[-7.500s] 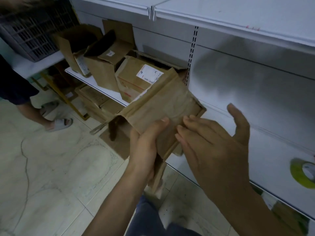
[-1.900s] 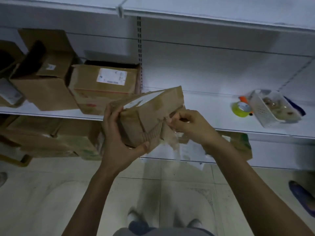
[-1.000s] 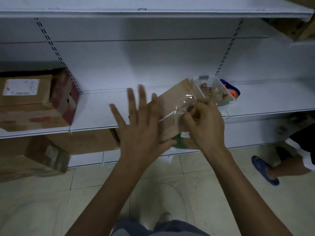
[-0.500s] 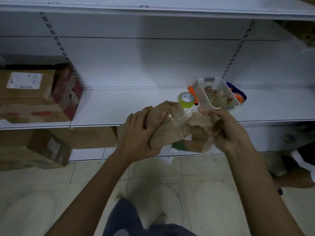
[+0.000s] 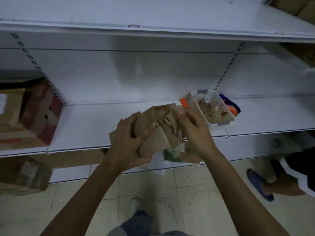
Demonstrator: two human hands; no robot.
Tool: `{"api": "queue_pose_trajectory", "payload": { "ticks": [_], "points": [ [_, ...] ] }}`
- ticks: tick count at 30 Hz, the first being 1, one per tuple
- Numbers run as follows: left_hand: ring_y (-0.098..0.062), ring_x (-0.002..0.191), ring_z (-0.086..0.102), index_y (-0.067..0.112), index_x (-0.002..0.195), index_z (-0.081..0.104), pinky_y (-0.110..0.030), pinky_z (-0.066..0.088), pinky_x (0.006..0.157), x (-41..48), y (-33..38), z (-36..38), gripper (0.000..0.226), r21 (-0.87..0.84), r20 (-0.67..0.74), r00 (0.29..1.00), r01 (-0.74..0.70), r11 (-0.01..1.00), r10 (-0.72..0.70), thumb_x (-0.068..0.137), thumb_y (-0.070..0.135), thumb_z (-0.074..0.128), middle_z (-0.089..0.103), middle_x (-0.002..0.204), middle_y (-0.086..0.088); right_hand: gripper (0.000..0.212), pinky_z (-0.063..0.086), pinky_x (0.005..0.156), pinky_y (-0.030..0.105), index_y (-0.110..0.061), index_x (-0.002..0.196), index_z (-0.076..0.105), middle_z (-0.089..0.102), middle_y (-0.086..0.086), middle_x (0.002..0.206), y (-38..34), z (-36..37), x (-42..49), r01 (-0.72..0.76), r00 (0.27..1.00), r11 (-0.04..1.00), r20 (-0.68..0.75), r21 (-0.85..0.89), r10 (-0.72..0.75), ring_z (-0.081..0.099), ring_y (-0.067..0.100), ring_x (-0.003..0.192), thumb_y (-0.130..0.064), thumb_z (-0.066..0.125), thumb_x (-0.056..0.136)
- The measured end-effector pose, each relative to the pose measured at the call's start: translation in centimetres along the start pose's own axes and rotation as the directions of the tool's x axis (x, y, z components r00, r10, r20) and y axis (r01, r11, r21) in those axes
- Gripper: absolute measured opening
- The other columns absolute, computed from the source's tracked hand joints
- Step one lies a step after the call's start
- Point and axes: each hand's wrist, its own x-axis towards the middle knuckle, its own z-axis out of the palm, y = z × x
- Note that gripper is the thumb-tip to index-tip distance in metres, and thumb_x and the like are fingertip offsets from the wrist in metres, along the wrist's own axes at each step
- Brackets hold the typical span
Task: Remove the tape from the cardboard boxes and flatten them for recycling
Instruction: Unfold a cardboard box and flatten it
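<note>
I hold a small crumpled brown cardboard box [image 5: 158, 130] in front of the white shelf [image 5: 88, 123]. My left hand [image 5: 131, 142] grips its left side, thumb over the front face. My right hand [image 5: 192, 130] pinches a strip of clear tape [image 5: 179, 142] at the box's right top edge; the loose tape hangs down beside the torn cardboard. More cardboard boxes stand on the shelf at far left [image 5: 25, 116] and below it [image 5: 22, 174].
A white perforated basket [image 5: 221, 103] with wadded tape stands on the shelf right of my hands, with orange and blue items [image 5: 231, 108] beside it. Another person's foot in a blue slipper [image 5: 259, 184] is on the tiled floor at right. Flattened cardboard [image 5: 185, 157] lies under the shelf.
My left hand went from spread open to gripping the box. My right hand keeps pulling tape off the right edge, and the box is more crumpled. The view dropped slightly.
</note>
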Motion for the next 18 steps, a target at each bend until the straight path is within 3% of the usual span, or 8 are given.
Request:
{"api": "queue_pose_trajectory", "payload": {
  "ticks": [2, 4, 6, 9, 11, 14, 16, 18],
  "points": [
    [-0.038, 0.118, 0.036, 0.021, 0.137, 0.035, -0.055, 0.044, 0.087, 1.9, -1.2, 0.7, 0.096, 0.014, -0.031, 0.997, -0.067, 0.998, 0.067, 0.057, 0.051, 0.079, 0.029, 0.137, -0.018, 0.018, 0.044, 0.080, 0.007, -0.023, 0.111, 0.061, 0.060, -0.021, 0.104, 0.9, 0.3, 1.1, 0.131, 0.986, 0.981, 0.125, -0.144, -0.113, 0.055, -0.013, 0.094, -0.029, 0.054, 0.095],
    [-0.039, 0.119, 0.036, 0.022, 0.139, 0.032, -0.055, 0.043, 0.088, 2.5, -1.9, 1.0, 0.091, -0.039, -0.017, 0.996, -0.091, 0.995, 0.090, 0.062, 0.053, 0.071, 0.028, 0.138, -0.018, 0.032, 0.043, 0.088, 0.011, -0.022, 0.121, 0.058, 0.058, -0.014, 0.115, 1.9, -0.7, 2.6, 0.211, 0.975, 0.954, 0.107, -0.211, -0.193, 0.053, -0.006, 0.104, -0.030, 0.059, 0.090],
    [-0.040, 0.119, 0.035, 0.024, 0.140, 0.030, -0.055, 0.042, 0.089, 3.1, -3.0, 1.4, 0.088, -0.042, -0.024, 0.991, -0.131, 0.991, 0.130, 0.065, 0.054, 0.065, 0.028, 0.138, -0.018, 0.034, 0.042, 0.083, 0.006, -0.020, 0.120, 0.059, 0.063, -0.003, 0.112, 3.1, -1.7, 3.3, 0.220, 0.975, 0.939, 0.083, -0.266, -0.205, 0.054, -0.004, 0.097, -0.027, 0.065, 0.087],
    [-0.040, 0.118, 0.035, 0.020, 0.135, 0.037, -0.056, 0.042, 0.088, 3.7, -3.6, 1.9, 0.080, -0.026, 0.018, 0.989, -0.145, 0.989, 0.145, 0.066, 0.054, 0.060, 0.030, 0.137, -0.021, 0.012, 0.044, 0.069, 0.007, -0.007, 0.095, 0.068, 0.069, 0.008, 0.089, 4.7, -2.6, 4.3, 0.200, 0.979, 0.937, 0.023, -0.288, -0.202, 0.057, -0.002, 0.076, -0.001, 0.065, 0.085],
    [-0.040, 0.118, 0.034, 0.020, 0.135, 0.037, -0.056, 0.041, 0.089, 4.5, -3.4, 2.0, 0.080, -0.040, 0.054, 0.991, -0.123, 0.992, 0.125, 0.065, 0.054, 0.060, 0.033, 0.137, -0.027, 0.020, 0.052, 0.064, 0.021, -0.010, 0.081, 0.066, 0.068, 0.010, 0.081, 5.4, -3.8, 5.5, 0.086, 0.995, 0.979, -0.038, -0.185, -0.095, 0.062, 0.012, 0.071, 0.009, 0.059, 0.084],
    [-0.039, 0.119, 0.033, 0.021, 0.136, 0.036, -0.054, 0.041, 0.090, 6.8, -1.9, 2.4, 0.085, -0.023, 0.077, 0.992, -0.094, 0.995, 0.095, 0.063, 0.053, 0.064, 0.034, 0.137, -0.026, 0.025, 0.056, 0.063, 0.024, -0.015, 0.078, 0.063, 0.069, 0.008, 0.085, 7.3, -6.2, 8.1, -0.092, 0.984, 0.985, -0.163, -0.147, 0.068, 0.065, 0.013, 0.073, 0.007, 0.054, 0.088],
    [-0.038, 0.119, 0.034, 0.021, 0.137, 0.035, -0.054, 0.041, 0.091, 8.1, -1.0, 3.5, 0.087, 0.007, 0.081, 0.990, -0.119, 0.993, 0.118, 0.063, 0.055, 0.066, 0.031, 0.137, -0.020, 0.015, 0.056, 0.077, 0.033, -0.004, 0.086, 0.064, 0.068, 0.017, 0.094, 9.6, -8.8, 10.6, -0.218, 0.942, 0.961, -0.294, -0.170, 0.161, 0.065, 0.025, 0.085, 0.007, 0.053, 0.087],
    [-0.033, 0.121, 0.037, 0.025, 0.138, 0.036, -0.055, 0.044, 0.092, 8.7, -0.3, 4.8, 0.090, -0.063, 0.047, 0.999, -0.004, 0.998, 0.007, 0.062, 0.057, 0.070, 0.032, 0.139, -0.014, 0.009, 0.054, 0.082, 0.035, 0.001, 0.091, 0.062, 0.066, 0.021, 0.100, 12.0, -11.9, 12.9, -0.353, 0.860, 0.919, -0.448, -0.175, 0.245, 0.062, 0.028, 0.088, 0.002, 0.054, 0.088]
  ]
}}
